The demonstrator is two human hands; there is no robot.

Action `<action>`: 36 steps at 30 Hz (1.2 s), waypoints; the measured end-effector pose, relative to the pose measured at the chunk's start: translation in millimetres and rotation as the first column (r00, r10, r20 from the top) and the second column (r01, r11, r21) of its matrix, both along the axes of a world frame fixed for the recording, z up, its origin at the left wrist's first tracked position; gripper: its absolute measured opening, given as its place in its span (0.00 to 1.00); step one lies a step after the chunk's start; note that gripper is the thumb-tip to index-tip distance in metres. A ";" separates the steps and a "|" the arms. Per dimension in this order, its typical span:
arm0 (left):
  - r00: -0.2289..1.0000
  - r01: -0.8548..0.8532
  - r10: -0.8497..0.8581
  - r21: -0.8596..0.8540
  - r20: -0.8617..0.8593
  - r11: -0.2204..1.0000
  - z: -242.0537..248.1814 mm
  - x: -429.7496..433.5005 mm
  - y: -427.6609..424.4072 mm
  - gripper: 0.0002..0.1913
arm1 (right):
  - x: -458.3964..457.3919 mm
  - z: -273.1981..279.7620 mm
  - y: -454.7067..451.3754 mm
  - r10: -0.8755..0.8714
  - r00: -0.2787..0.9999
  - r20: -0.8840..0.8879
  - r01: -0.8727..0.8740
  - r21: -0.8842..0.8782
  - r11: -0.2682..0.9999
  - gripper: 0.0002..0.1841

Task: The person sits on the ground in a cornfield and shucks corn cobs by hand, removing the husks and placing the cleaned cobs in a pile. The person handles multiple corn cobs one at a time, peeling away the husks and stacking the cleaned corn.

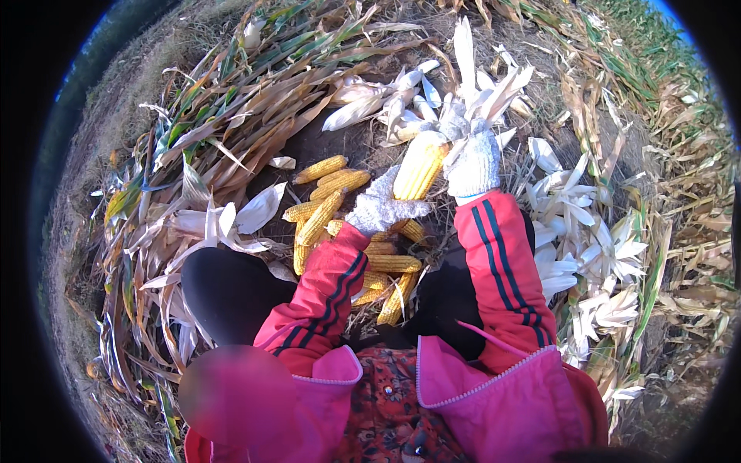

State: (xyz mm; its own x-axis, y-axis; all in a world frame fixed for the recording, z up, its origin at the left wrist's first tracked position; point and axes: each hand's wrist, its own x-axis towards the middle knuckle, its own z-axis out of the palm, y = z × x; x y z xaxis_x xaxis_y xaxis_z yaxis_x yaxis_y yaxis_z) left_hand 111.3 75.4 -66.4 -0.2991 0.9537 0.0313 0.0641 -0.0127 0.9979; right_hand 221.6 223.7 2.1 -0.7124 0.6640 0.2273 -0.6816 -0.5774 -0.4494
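Note:
A bright yellow ear of corn (421, 166) is held out in front of me, tilted, its husk peeled back. My left hand (379, 204), in a pale knitted glove, cradles its lower end with the thumb across the tip. Higher up, my right hand (473, 159), gloved too, grips the pale husk leaves (499, 95) at the ear's base; some of its fingers are hidden by them. Below and left of the ear, a heap of husked corn ears (395, 264) lies on the ground between my legs, partly covered by my left forearm.
Dry corn stalks (255, 110) are piled at the upper left. Loose husks (564, 202) lie beside my right arm, and another husk (260, 208) lies near my left knee (231, 292). More pale husks (370, 101) sit beyond my hands. Stalks and leaves (689, 231) border the right side.

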 end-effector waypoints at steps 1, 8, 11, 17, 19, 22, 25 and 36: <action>1.000 0.008 -0.008 0.017 0.018 1.000 3.4 0.2 -0.2 0.50 | -0.8 2.1 1.2 -0.062 0.998 0.027 0.062 -0.002 0.998 0.26; 1.000 0.015 -0.015 -0.010 0.019 1.000 3.8 -2.1 0.0 0.40 | -4.7 5.3 7.3 -0.353 0.918 0.178 0.343 0.088 0.935 0.27; 0.979 -0.022 -0.002 0.117 0.204 0.993 -0.6 7.9 -1.8 0.33 | -0.9 8.2 9.8 -0.401 0.891 0.212 0.383 0.124 0.915 0.27; 0.979 -0.137 0.136 -0.002 0.149 0.991 25.4 44.4 -7.8 0.29 | 10.9 7.9 22.4 -0.527 0.786 0.322 0.476 0.228 0.849 0.28; 0.858 -0.070 0.121 -0.119 0.499 0.990 33.1 58.9 -2.8 0.28 | 13.2 4.8 25.1 -0.569 0.731 0.378 0.485 0.298 0.822 0.29; 0.632 -0.169 0.247 -0.180 0.735 0.969 32.6 66.0 5.0 0.26 | 11.8 2.0 23.5 -0.594 0.655 0.468 0.430 0.415 0.802 0.29; 0.783 -0.373 0.381 -0.120 0.491 0.920 24.7 51.2 9.5 0.23 | 4.7 2.9 12.6 -0.498 0.708 0.500 0.324 0.396 0.859 0.30; 0.745 -0.512 0.409 -0.059 -0.526 0.857 50.5 -9.6 -15.0 0.21 | -21.2 -19.6 -2.9 -0.209 0.624 0.753 -0.186 0.403 0.896 0.21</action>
State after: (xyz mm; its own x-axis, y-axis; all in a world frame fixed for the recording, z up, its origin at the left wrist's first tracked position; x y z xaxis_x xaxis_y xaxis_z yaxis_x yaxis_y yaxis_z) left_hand 101.7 60.3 -15.8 -0.6982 0.7044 0.1276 0.4800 0.3284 0.8135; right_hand 200.4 220.8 -17.5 -0.7405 0.6549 -0.1511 0.0237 -0.1992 -0.9797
